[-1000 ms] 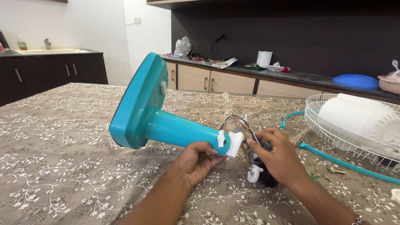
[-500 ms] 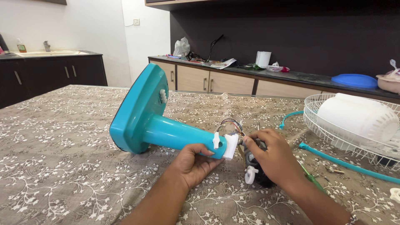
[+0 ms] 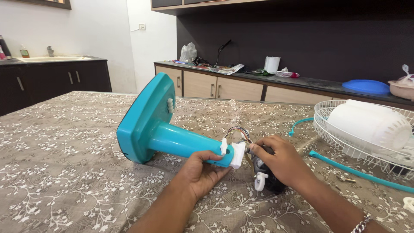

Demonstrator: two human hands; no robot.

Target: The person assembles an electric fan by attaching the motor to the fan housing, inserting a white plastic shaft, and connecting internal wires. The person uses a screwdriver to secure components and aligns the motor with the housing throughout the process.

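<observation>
A teal fan stand (image 3: 160, 126) lies on its side on the table, its flat base lifted to the left and its neck pointing right. My left hand (image 3: 202, 169) grips the neck from below, next to a white plastic collar (image 3: 237, 154) at its end. My right hand (image 3: 279, 160) wraps over the dark fan motor (image 3: 266, 177) just right of the collar. A bundle of coloured wires (image 3: 238, 132) loops out between the neck and the motor. A small white knob (image 3: 259, 182) sticks out of the motor below my right hand.
The table wears a brown cloth with a white floral print (image 3: 64, 172). At the right stand a white wire fan guard (image 3: 345, 144) with a white motor cover (image 3: 370, 123) in it, a teal rim strip (image 3: 358, 170) and small screws (image 3: 347, 177). A cluttered counter (image 3: 258, 73) runs behind.
The fan stand and both hands have shifted slightly down and closer; the grips are the same. The camera has tilted a little.
</observation>
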